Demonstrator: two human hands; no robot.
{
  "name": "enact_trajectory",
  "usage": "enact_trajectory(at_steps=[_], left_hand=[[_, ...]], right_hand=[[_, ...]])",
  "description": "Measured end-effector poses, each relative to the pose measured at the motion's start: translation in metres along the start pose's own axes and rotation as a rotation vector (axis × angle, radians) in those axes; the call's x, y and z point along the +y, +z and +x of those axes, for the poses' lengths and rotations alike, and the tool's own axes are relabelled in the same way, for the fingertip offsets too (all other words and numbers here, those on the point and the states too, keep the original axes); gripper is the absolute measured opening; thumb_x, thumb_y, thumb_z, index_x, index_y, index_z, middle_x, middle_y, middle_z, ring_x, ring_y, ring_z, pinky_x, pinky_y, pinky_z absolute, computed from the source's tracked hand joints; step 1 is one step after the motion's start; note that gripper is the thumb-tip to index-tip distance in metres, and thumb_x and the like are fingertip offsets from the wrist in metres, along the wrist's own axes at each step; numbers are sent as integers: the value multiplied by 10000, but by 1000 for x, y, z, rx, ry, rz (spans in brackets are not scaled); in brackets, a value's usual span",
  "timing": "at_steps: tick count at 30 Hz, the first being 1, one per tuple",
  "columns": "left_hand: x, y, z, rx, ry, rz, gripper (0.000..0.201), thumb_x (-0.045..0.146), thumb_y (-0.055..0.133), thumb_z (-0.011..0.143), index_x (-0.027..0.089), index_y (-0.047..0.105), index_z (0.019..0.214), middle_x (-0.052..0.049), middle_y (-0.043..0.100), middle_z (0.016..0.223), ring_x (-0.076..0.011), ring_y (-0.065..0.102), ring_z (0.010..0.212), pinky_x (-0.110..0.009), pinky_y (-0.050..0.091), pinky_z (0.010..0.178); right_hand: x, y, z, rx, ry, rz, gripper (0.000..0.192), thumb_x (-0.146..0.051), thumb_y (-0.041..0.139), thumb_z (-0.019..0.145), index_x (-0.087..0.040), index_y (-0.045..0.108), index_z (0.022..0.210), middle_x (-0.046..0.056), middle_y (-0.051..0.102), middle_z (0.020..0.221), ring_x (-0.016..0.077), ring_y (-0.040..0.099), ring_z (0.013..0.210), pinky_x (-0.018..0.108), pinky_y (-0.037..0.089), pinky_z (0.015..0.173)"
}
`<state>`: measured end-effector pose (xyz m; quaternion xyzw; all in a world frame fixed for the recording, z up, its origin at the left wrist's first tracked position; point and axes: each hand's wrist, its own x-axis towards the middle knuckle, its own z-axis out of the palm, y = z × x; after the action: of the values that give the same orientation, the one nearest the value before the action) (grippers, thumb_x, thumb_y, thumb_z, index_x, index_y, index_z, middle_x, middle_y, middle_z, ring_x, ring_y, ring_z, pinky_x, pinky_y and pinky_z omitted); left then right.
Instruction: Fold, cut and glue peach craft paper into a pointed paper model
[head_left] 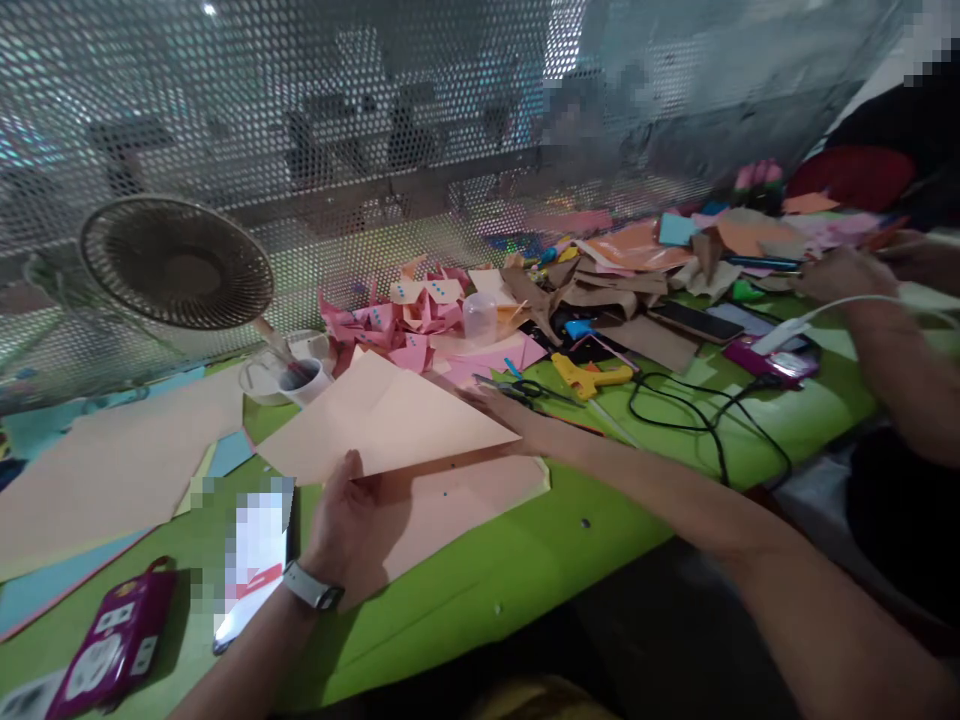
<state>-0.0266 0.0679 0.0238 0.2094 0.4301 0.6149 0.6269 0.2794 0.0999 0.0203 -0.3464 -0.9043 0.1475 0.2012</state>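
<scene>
- Crowding the far green bench (pixel 465 600): paper scraps; near edge is bare.
- Left hand (pixel 341 520) pinches the folded peach paper sheet (pixel 382 415).
- Right hand (pixel 499 405) lies open, flat on its corner.

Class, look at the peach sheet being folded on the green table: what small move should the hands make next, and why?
Probably press the fold flat. The left hand pinches the peach sheet at its near edge, the right hand pins its far corner, and the folded flap sits raised above the lower layer.

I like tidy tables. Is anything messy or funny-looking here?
Yes. The small fan leans tilted toward the cup. Cut paper scraps lie heaped at the back, and a black cord loops loosely over the green table.
</scene>
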Motion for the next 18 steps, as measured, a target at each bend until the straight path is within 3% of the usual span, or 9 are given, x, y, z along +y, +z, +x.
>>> enact_trajectory(at_steps=[4,10,14,18], left_hand=[[2,0,10,24,-15,-47,53,214,640,871,195,689,862,-12,762,843,-152,711,810,-253,574,802],[6,4,19,57,-35,-69,66,118,624,852,154,678,862,-28,757,815,-132,710,726,-232,576,738],[9,7,18,57,-40,-78,96,111,589,877,150,674,859,-35,755,809,-131,711,717,-227,578,725],[11,9,16,50,-46,-76,147,100,553,898,159,674,837,-21,751,780,-123,706,696,-219,579,715]], right_hand=[[28,5,-7,-145,149,-279,649,-167,537,871,-138,367,1498,151,364,1548,308,258,1465,548,175,1187],[58,-2,-14,-36,252,-469,453,-278,375,987,-99,529,1374,182,512,1435,309,347,1426,566,247,1149],[48,3,0,10,202,-441,477,-242,411,964,-77,487,1405,203,459,1474,307,292,1451,566,188,1172],[32,14,5,-115,139,-278,694,-209,590,846,-110,361,1494,180,337,1557,308,219,1478,541,197,1182]])
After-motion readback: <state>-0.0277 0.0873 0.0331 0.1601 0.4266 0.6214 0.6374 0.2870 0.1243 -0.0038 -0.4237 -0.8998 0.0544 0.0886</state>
